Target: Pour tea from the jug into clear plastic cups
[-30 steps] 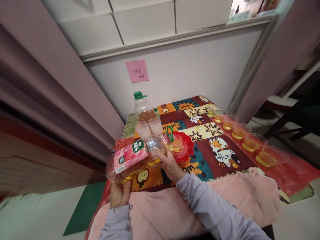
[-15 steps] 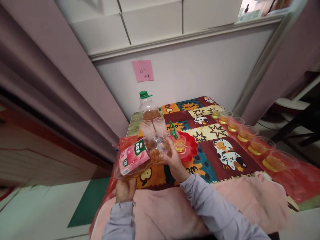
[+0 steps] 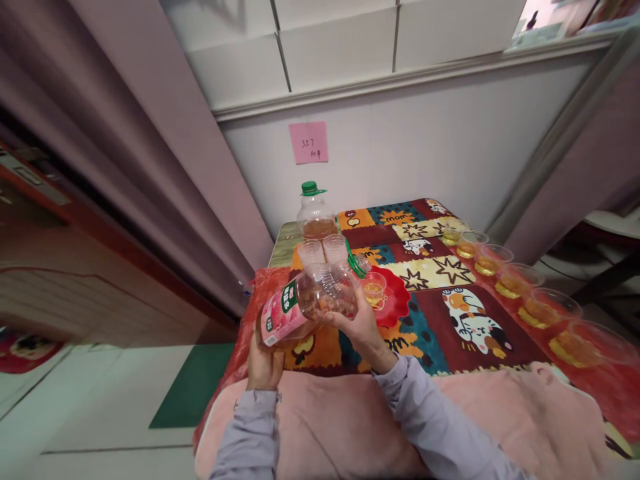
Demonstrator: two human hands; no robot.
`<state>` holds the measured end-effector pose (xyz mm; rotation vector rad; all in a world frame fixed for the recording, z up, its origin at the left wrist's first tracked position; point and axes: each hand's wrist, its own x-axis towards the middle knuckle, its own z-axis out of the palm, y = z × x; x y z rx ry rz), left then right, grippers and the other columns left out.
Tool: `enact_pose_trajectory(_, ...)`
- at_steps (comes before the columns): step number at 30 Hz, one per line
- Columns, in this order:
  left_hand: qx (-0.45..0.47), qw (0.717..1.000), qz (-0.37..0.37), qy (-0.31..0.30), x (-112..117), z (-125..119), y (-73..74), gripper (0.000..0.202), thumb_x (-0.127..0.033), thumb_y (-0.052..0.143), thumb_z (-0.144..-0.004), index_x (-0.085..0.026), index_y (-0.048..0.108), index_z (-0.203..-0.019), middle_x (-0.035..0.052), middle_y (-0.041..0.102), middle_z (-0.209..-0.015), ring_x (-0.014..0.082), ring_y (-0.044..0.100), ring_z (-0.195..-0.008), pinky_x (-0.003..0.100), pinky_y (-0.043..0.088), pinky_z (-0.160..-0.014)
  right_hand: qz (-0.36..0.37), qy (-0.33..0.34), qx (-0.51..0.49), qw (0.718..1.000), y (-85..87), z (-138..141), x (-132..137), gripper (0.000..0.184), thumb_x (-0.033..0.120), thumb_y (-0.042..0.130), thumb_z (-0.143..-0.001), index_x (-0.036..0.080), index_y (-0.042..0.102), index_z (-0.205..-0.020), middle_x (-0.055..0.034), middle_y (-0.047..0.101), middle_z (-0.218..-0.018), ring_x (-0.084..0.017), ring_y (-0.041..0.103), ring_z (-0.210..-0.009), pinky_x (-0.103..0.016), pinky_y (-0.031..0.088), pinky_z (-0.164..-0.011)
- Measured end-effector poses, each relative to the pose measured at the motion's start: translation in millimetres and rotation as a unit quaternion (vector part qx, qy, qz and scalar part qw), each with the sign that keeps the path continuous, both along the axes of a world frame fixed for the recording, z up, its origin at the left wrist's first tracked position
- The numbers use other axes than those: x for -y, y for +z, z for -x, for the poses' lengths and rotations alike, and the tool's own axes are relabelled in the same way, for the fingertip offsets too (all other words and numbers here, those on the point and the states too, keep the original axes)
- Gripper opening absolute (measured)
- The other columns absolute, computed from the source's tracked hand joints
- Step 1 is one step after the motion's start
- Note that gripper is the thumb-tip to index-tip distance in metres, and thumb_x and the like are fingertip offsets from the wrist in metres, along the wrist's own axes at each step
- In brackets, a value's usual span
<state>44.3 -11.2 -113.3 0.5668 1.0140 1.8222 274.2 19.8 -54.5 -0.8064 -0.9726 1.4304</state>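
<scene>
A large clear juice bottle (image 3: 325,288) with a pink label lies tilted across my two hands, its neck pointing right. The green handle ring (image 3: 356,263) sits round its neck, and the mouth is just above a clear plastic cup (image 3: 376,285). This cup stands on a red scalloped plate (image 3: 400,300) and holds some yellow liquid. My left hand (image 3: 265,367) is closed under the bottle's base. My right hand (image 3: 359,327) grips the bottle near its shoulder, thumb on the near side. Amber liquid shows inside the bottle.
Behind the tilted bottle stand two stacks of clear cups (image 3: 323,250) and another juice bottle (image 3: 315,217) with a green cap. A row of several cups with yellow liquid (image 3: 509,283) lines the table's right side. A pink cloth (image 3: 340,427) covers the near edge.
The view has shifted, moving the scene rightward. The bottle's neck has come round and up, so its mouth and green ring show more clearly beside the cup. Both hands keep hold.
</scene>
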Motion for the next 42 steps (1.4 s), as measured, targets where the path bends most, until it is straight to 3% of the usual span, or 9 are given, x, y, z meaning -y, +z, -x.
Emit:
enact_pose_trajectory(4,-0.047,0.995,0.043,0.071,0,-1,7.9,0.055,-0.062,0.07,-0.103,-0.018,0.081,-0.134,0.0156,0.08,-0.145,0.0368,0.068,-0.148,0.053,0.052,-0.127,-0.055,0.005,0.012,0.998,11.9,2,2,0.106,0.058,0.102,-0.072,0.029,0.052,-0.16,-0.0128,0.074,-0.147,-0.036,0.073,-0.139,-0.05,0.061,-0.118)
enact_pose_trajectory(8,-0.196,0.959,0.021,0.205,1,4,51.7,0.068,-0.075,0.075,-0.095,-0.02,0.077,-0.135,0.016,0.074,-0.153,0.037,0.061,-0.155,0.053,0.04,-0.136,-0.027,0.013,0.036,0.999,14.8,6,2,0.11,0.062,0.104,-0.067,0.029,0.051,-0.158,-0.0163,0.069,-0.153,-0.036,0.078,-0.129,-0.052,0.065,-0.112)
enact_pose_trajectory(12,-0.53,0.84,-0.09,0.072,-6,0,114.3,0.091,-0.08,0.08,-0.09,-0.023,0.064,-0.159,0.0177,0.06,-0.171,0.0391,0.054,-0.161,0.055,0.037,-0.137,-0.04,0.025,0.056,0.997,21.0,11,5,0.103,0.063,0.105,-0.067,0.03,0.056,-0.152,-0.0161,0.067,-0.157,-0.037,0.078,-0.132,-0.054,0.065,-0.113)
enact_pose_trajectory(16,-0.663,0.741,-0.098,-0.053,-19,-18,145.9,0.116,-0.089,0.084,-0.077,-0.02,0.055,-0.167,0.0227,0.057,-0.173,0.0452,0.051,-0.163,0.062,0.041,-0.134,-0.087,0.039,0.054,0.994,30.8,17,8,0.097,0.061,0.104,-0.073,0.028,0.056,-0.15,-0.0162,0.068,-0.158,-0.036,0.077,-0.134,-0.053,0.064,-0.116)
enact_pose_trajectory(23,-0.659,0.745,-0.091,-0.052,-22,-20,138.8,0.102,-0.079,0.084,-0.082,-0.02,0.057,-0.162,0.0199,0.066,-0.162,0.0434,0.065,-0.15,0.059,0.052,-0.126,-0.152,0.133,0.144,0.969,21.7,-4,0,0.137,0.057,0.105,-0.075,0.029,0.024,-0.181,-0.0216,0.057,-0.171,-0.04,0.071,-0.144,-0.054,0.069,-0.106)
enact_pose_trajectory(26,-0.65,0.753,-0.094,-0.041,-22,-12,135.3,0.096,-0.075,0.085,-0.083,-0.022,0.059,-0.159,0.0174,0.068,-0.16,0.0428,0.066,-0.147,0.059,0.051,-0.126,-0.204,0.043,0.264,0.942,16.8,-35,-16,0.11,0.054,0.096,-0.087,0.028,0.04,-0.177,-0.0199,0.063,-0.166,-0.039,0.07,-0.144,-0.058,0.063,-0.114)
enact_pose_trajectory(30,-0.64,0.763,-0.087,-0.035,-22,-2,130.2,0.095,-0.072,0.086,-0.084,-0.025,0.057,-0.161,0.0162,0.069,-0.159,0.0426,0.067,-0.146,0.061,0.052,-0.126,-0.225,-0.102,0.482,0.841,18.8,-82,-45,0.076,0.041,0.09,-0.092,0.023,0.062,-0.162,-0.0198,0.067,-0.161,-0.04,0.062,-0.153,-0.06,0.05,-0.13)
enact_pose_trajectory(36,-0.637,0.765,-0.087,-0.022,-19,3,122.7,0.093,-0.07,0.087,-0.084,-0.028,0.057,-0.162,0.0152,0.066,-0.161,0.0444,0.065,-0.149,0.063,0.052,-0.126,-0.12,0.0,0.705,0.699,27.1,-103,-63,0.084,0.044,0.088,-0.092,0.016,0.058,-0.165,-0.0244,0.069,-0.158,-0.041,0.073,-0.139,-0.052,0.057,-0.119)
enact_pose_trajectory(42,-0.647,0.757,-0.088,-0.014,-18,3,122.8,0.093,-0.072,0.087,-0.084,-0.028,0.057,-0.161,0.0148,0.067,-0.159,0.0441,0.066,-0.148,0.063,0.053,-0.125,-0.11,0.007,0.717,0.688,28.4,-99,-64,0.078,0.045,0.079,-0.099,0.014,0.056,-0.167,-0.024,0.071,-0.157,-0.04,0.074,-0.138,-0.049,0.057,-0.116)
